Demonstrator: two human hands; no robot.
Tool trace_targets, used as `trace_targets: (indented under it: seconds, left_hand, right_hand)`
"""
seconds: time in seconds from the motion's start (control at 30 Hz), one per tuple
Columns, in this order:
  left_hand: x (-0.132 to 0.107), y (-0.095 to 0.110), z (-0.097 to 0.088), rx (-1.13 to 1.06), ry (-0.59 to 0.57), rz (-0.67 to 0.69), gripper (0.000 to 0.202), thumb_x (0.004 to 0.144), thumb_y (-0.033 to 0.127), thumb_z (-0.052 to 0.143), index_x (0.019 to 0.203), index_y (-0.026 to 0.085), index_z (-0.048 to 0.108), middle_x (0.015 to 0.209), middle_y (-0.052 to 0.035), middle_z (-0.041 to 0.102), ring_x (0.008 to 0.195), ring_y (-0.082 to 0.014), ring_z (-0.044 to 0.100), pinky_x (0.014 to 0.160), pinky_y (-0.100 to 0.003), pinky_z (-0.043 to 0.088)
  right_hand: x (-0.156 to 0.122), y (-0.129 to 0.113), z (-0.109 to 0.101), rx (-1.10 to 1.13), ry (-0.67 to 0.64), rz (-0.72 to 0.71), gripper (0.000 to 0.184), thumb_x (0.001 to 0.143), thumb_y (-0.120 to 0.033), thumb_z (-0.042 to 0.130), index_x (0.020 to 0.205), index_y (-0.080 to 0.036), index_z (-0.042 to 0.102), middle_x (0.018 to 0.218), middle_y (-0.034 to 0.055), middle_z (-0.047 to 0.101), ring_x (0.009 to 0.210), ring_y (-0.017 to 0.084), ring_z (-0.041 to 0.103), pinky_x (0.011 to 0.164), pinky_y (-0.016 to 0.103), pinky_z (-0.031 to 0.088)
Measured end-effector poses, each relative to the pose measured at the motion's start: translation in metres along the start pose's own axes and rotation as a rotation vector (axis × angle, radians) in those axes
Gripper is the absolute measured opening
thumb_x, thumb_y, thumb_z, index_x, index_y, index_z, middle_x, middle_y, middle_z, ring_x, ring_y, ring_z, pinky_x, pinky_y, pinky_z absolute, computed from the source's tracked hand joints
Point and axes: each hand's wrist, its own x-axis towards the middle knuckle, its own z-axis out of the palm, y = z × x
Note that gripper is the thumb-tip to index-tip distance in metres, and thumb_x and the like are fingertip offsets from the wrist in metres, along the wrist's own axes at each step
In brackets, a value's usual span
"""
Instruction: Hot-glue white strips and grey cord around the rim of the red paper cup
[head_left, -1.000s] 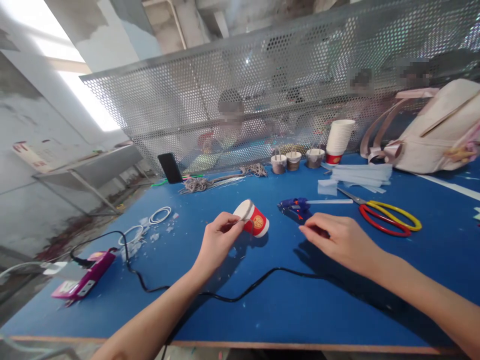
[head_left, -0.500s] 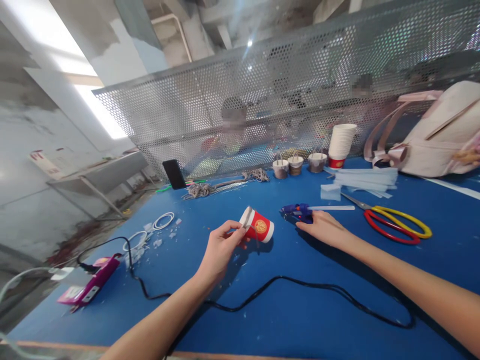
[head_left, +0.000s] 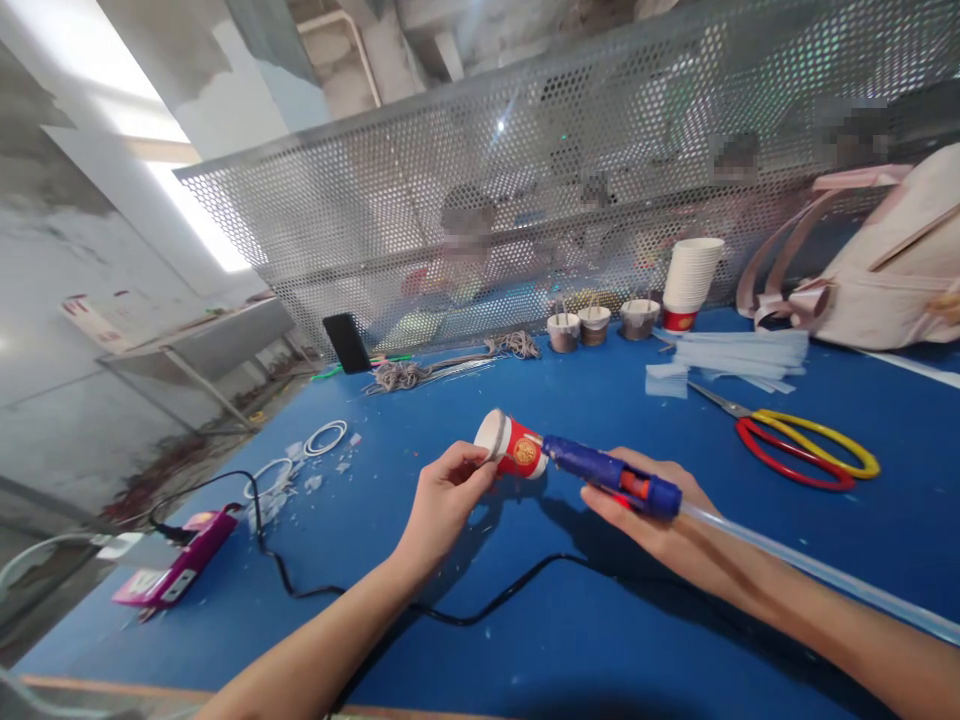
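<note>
My left hand is closed on a red and white paper cup, which it holds tilted on its side with the mouth to the left. A grey cord runs over the cup by its rim, pinched under my thumb. In my right hand is a blue hot glue gun, with a long clear glue stick coming out of its back end. The gun's nozzle points left, at the cup's side; whether it touches the cup I cannot tell.
Yellow and red scissors lie right, below translucent strips. Behind stand a stack of paper cups, several wrapped cups and a backpack. A black cable crosses the blue table from a purple power strip. Grey cord bundles lie near a phone.
My right hand has lifted the glue gun off the table and brought its nozzle left to the cup. The cup in my left hand has barely moved.
</note>
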Motion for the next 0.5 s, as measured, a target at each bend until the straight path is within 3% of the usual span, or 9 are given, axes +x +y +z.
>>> trace_targets:
  seconds: [0.5]
  left_hand:
    - [-0.002, -0.007, 0.003, 0.088, -0.042, 0.101, 0.009, 0.074, 0.024, 0.062, 0.071, 0.016, 0.064, 0.071, -0.0002, 0.056, 0.063, -0.0114, 0.052, 0.061, -0.022, 0.042]
  right_hand:
    - [-0.006, -0.001, 0.015, -0.114, 0.006, -0.217, 0.018, 0.086, -0.031, 0.053, 0.073, -0.019, 0.054, 0.056, -0.0036, 0.055, 0.045, 0.008, 0.044, 0.046, 0.02, 0.036]
